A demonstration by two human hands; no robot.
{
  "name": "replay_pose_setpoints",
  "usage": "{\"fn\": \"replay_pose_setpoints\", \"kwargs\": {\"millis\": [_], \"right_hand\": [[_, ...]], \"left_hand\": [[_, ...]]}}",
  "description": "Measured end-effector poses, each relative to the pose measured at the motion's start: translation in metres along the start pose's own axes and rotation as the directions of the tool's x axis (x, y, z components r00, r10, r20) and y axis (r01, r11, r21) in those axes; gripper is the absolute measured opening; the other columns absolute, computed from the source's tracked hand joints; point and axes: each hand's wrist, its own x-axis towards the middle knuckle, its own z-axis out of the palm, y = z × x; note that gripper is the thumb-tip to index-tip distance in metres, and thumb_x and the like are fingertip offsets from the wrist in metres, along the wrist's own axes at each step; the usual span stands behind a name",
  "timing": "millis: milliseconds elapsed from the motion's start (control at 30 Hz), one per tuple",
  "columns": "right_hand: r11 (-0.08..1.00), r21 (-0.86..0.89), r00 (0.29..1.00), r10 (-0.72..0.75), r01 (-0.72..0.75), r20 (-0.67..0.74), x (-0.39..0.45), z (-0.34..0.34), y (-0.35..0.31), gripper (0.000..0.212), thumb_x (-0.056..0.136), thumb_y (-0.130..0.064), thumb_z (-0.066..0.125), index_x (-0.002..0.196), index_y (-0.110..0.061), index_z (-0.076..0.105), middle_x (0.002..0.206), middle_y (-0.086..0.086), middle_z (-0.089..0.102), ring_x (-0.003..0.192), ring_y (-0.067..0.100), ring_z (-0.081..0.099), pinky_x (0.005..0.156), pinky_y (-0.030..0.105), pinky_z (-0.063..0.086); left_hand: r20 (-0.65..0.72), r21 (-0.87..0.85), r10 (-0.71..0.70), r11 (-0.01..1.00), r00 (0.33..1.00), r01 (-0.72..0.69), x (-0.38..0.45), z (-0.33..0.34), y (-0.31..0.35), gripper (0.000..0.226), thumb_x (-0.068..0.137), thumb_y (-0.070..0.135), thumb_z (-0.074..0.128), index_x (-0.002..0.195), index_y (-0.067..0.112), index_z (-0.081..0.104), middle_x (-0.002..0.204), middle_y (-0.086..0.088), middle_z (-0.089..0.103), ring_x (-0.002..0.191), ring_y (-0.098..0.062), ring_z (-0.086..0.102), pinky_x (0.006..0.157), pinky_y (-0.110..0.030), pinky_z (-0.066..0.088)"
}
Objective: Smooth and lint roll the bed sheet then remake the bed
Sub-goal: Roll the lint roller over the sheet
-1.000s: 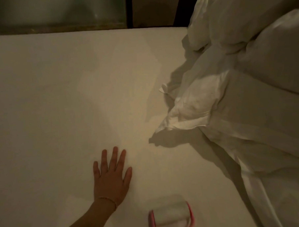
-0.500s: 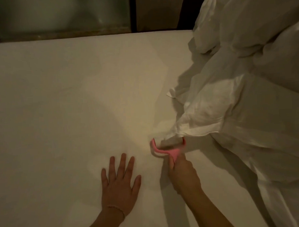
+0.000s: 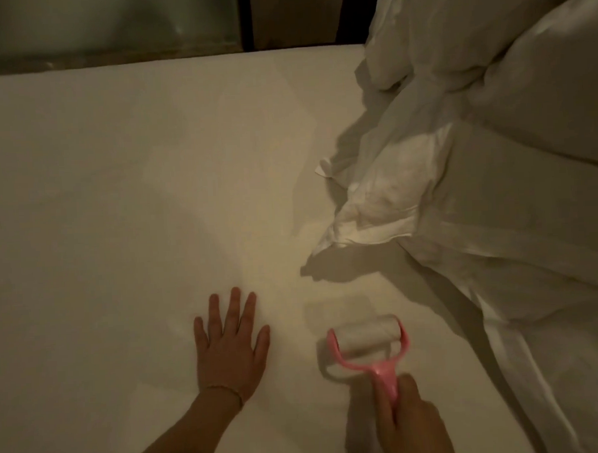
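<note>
A: What is the right hand (image 3: 414, 423) doing?

B: It is gripping the pink handle of the lint roller (image 3: 368, 346), fingers curled round the lower end of it, near the bottom edge of the view. The handle is forking into a pink frame, and the white roll is sitting across the fork, lying on the sheet (image 3: 119, 217).

A: And the left hand (image 3: 229, 345)?

B: It is lying flat on the sheet, fingers straight and slightly spread, holding nothing. A thin bracelet (image 3: 226, 388) is showing at its wrist. The roller is sitting just to the right of that hand, apart from it.

A: Where is the roller lying in relation to the bedding?

B: It is resting on the bare sheet, near the heap of white bedding (image 3: 478, 201) but not touching it. A pillow corner is pointing towards the roller, and its shadow is falling on the sheet between them.

A: How is the sheet looking?

B: It is lying flat across the left and middle of the bed. The bedding is lying bunched up along the right side. Beyond the bed's far edge a dark wall (image 3: 110, 25) is showing, too dim for detail.
</note>
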Motion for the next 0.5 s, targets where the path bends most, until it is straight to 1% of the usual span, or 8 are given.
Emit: {"fn": "replay_pose_setpoints", "kwargs": {"millis": [33, 67, 200, 300, 367, 433, 467, 500], "right_hand": [[0.999, 0.039, 0.998, 0.025, -0.027, 0.05, 0.017, -0.003, -0.003, 0.046, 0.091, -0.065, 0.032, 0.086, -0.02, 0.043, 0.077, 0.013, 0.061, 0.078, 0.037, 0.064, 0.062, 0.039, 0.04], [0.996, 0.074, 0.999, 0.04, -0.042, 0.034, 0.037, 0.001, -0.001, 0.041, 0.095, -0.061, 0.031, 0.09, -0.021, 0.04, 0.083, 0.012, 0.063, 0.086, 0.037, 0.064, 0.065, 0.038, 0.043], [0.999, 0.04, 0.994, -0.005, 0.0, 0.108, 0.066, 0.02, 0.001, 0.04, 0.099, -0.056, 0.028, 0.097, -0.018, 0.041, 0.083, 0.006, 0.058, 0.082, 0.033, 0.064, 0.067, 0.037, 0.048], [0.995, 0.033, 0.977, 0.081, -0.09, 0.196, 0.02, 0.024, 0.03, 0.039, 0.097, -0.058, 0.03, 0.095, -0.02, 0.038, 0.081, 0.005, 0.055, 0.088, 0.034, 0.065, 0.069, 0.037, 0.047], [0.984, 0.054, 0.97, 0.157, -0.169, 0.188, -0.019, 0.022, 0.056, 0.039, 0.094, -0.061, 0.032, 0.094, -0.022, 0.037, 0.085, 0.009, 0.063, 0.091, 0.035, 0.066, 0.07, 0.038, 0.046], [0.978, -0.044, 0.966, 0.206, -0.202, 0.156, -0.061, 0.021, 0.075, 0.038, 0.093, -0.061, 0.037, 0.093, -0.024, 0.041, 0.078, 0.011, 0.067, 0.079, 0.035, 0.068, 0.059, 0.036, 0.042], [0.981, -0.042, 0.97, 0.194, -0.19, 0.147, -0.082, 0.022, 0.084, 0.039, 0.093, -0.059, 0.039, 0.09, -0.022, 0.048, 0.063, 0.01, 0.063, 0.06, 0.032, 0.066, 0.05, 0.032, 0.036], [0.988, -0.018, 0.985, 0.153, -0.152, 0.075, -0.103, 0.023, 0.093, 0.043, 0.092, -0.06, 0.039, 0.083, -0.02, 0.054, 0.048, 0.004, 0.052, 0.041, 0.024, 0.057, 0.042, 0.025, 0.027]], "left_hand": [[-0.004, 0.004, 0.0, 1.0, 1.0, 0.0, 0.0, 0.0, 0.0, 0.065, 0.099, 0.058, 0.019, 0.158, 0.029, 0.028, 0.166, 0.001, 0.021, 0.154, -0.033, 0.01, 0.12, -0.055, 0.007], [-0.007, 0.008, -0.002, 1.0, 1.0, 0.002, 0.001, 0.0, 0.0, 0.065, 0.099, 0.058, 0.019, 0.158, 0.03, 0.027, 0.166, 0.001, 0.021, 0.154, -0.033, 0.01, 0.12, -0.054, 0.006], [-0.01, 0.007, -0.024, 1.0, 1.0, 0.024, -0.006, 0.001, 0.006, 0.066, 0.1, 0.056, 0.02, 0.158, 0.026, 0.028, 0.165, -0.002, 0.023, 0.153, -0.034, 0.011, 0.119, -0.056, 0.01], [0.004, -0.007, -0.025, 1.0, 1.0, 0.025, -0.023, 0.006, 0.015, 0.068, 0.1, 0.054, 0.022, 0.158, 0.019, 0.027, 0.166, -0.007, 0.02, 0.153, -0.037, 0.011, 0.119, -0.058, 0.013], [0.006, -0.013, -0.026, 1.0, 1.0, 0.026, -0.038, 0.008, 0.024, 0.07, 0.099, 0.054, 0.022, 0.159, 0.016, 0.025, 0.167, -0.01, 0.017, 0.153, -0.038, 0.008, 0.119, -0.058, 0.012], [0.014, -0.016, -0.011, 1.0, 1.0, 0.011, -0.053, 0.01, 0.031, 0.071, 0.099, 0.054, 0.022, 0.159, 0.016, 0.024, 0.167, -0.011, 0.015, 0.153, -0.038, 0.007, 0.12, -0.059, 0.012], [0.02, -0.012, 0.006, 1.0, 1.0, -0.006, -0.062, 0.01, 0.034, 0.072, 0.099, 0.055, 0.022, 0.159, 0.015, 0.023, 0.167, -0.012, 0.014, 0.154, -0.038, 0.006, 0.12, -0.059, 0.012], [0.026, -0.007, 0.029, 1.0, 0.999, -0.029, -0.071, 0.01, 0.036, 0.072, 0.099, 0.055, 0.021, 0.159, 0.015, 0.022, 0.167, -0.012, 0.013, 0.154, -0.038, 0.005, 0.12, -0.059, 0.012]]}}
